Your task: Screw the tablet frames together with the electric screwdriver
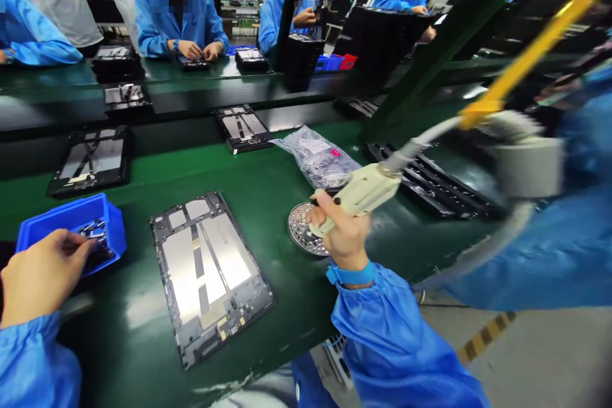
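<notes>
- Blue right sleeve (387,338) and left sleeve (33,363) fill the bottom of the view, gathered at the wrists; a blue band (351,275) circles the right wrist.
- Right hand (342,233) is clenched around a cream electric screwdriver (361,194). Its bit is hidden behind the fingers, just above a round perforated dish (301,226) that looks like a screw tray.
- Left hand (43,274) reaches to a blue bin (112,236), fingers curled toward small metal parts (93,227); whether it grasps any, I cannot tell.
- Tablet frame (210,274) lies flat on the green belt (296,338), between the hands and touched by neither.
- Work in hand looks like fetching from the bin with the screwdriver held ready; this calls for a sure pinch on one small part.
- Counted: one bin, one dish, one screwdriver, one plastic bag (315,156), and three frames on the near belt, counting the one between the hands.
- Beyond the bench sit at least three co-workers in blue gowns, one with hands (191,49) on a dark device (194,64).
</notes>
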The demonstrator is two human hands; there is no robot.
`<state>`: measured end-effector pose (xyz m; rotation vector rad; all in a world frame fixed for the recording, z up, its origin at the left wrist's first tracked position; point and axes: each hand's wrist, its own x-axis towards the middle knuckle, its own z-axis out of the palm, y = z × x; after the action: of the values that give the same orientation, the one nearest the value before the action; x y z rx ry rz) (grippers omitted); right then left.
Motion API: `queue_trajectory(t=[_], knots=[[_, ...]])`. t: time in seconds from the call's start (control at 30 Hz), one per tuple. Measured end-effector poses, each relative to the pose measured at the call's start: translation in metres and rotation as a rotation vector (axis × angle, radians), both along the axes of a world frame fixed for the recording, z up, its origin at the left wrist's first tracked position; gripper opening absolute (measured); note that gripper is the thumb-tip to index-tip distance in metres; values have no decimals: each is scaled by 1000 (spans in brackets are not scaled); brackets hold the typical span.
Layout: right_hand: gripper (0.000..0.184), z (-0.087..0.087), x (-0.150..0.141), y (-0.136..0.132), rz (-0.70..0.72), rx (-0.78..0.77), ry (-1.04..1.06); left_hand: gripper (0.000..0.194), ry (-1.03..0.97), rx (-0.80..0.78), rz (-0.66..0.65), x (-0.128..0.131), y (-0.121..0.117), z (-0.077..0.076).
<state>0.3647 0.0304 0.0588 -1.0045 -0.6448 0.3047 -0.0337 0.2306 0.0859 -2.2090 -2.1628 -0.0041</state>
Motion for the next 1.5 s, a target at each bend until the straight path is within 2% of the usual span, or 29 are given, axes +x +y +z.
queue_trajectory(t=[0.1, 0.23, 0.3, 0.4, 0.53, 0.67, 0.8, 0.87, 0.93, 1.0, 1.07, 1.17, 1.2, 1.27, 1.33, 1.43, 1.5], knots=[[35, 22, -19, -5, 32, 60, 36, 52, -40, 0, -73, 21, -22, 18], [35, 46, -76, -11, 266, -9, 24, 54, -81, 17, -191, 29, -31, 19], [33, 48, -104, -16, 407, -71, -19, 53, -118, 45, -208, 28, -31, 15], [29, 42, -130, -25, 577, -132, -129, 40, -201, 110, -128, 28, -29, 9], [22, 38, -139, -29, 707, -139, -187, 36, -327, 175, -56, 33, -28, 4], [17, 39, -146, -26, 725, -142, -157, 41, -470, 232, -18, 35, -32, 5], [21, 33, -149, -25, 720, -180, -164, 56, -543, 303, -119, 28, -38, 13], [24, 29, -148, -26, 713, -183, -179, 52, -551, 396, -154, 28, -42, 18], [27, 26, -145, -29, 714, -184, -200, 47, -581, 491, -222, 38, -50, 20], [30, 23, -143, -31, 719, -199, -223, 42, -698, 534, -365, 59, -64, 17], [32, 20, -142, -31, 715, -230, -230, 29, -879, 435, -562, 89, -83, 7], [36, 16, -143, -30, 694, -254, -238, 12, -1097, 60, -759, 134, -112, -15], [36, 16, -143, -30, 678, -258, -238, 11, -1126, -54, -777, 145, -119, -22], [35, 18, -144, -32, 651, -249, -239, 14, -1129, -185, -778, 157, -127, -34], [32, 27, -140, -37, 660, -205, -213, 15, -1102, -229, -783, 160, -128, -40], [23, 47, -119, -41, 678, -38, -150, 11, -1077, -246, -813, 156, -124, -40], [20, 56, -96, -40, 580, 75, -134, 15, -1118, -289, -778, 153, -123, -38]])
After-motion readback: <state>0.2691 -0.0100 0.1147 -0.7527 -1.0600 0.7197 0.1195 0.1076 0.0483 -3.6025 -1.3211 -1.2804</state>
